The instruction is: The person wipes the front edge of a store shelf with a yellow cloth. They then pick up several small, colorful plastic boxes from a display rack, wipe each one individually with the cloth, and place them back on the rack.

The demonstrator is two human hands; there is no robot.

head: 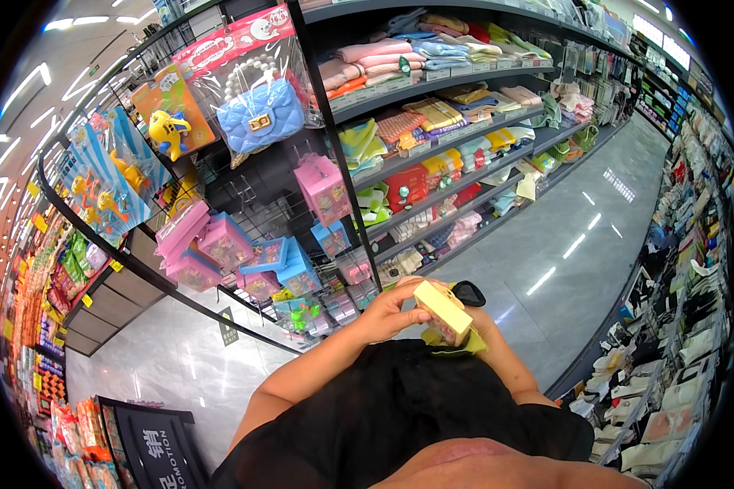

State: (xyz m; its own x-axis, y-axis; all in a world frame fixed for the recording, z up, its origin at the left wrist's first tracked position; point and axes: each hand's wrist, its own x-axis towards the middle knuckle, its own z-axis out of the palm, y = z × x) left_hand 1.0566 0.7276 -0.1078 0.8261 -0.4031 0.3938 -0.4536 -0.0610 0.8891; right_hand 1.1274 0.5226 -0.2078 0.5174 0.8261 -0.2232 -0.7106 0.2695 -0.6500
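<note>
In front of my chest, my left hand grips a small box with a pale yellow side, thumb on the near edge. A clear-looking face with small things behind it shows along the box's lower side. Just right of the box is my right hand, mostly hidden behind it, so its hold is unclear. Yellow-green cloth or a soft bag shows below the box and around the hands. A black rounded piece sticks out above my right hand.
Left ahead, a black wire rack carries pink boxes, blue boxes, a packaged blue toy handbag and carded toys. Shelves of folded towels run behind it. Socks fill the right-hand shelf. Grey floor lies between.
</note>
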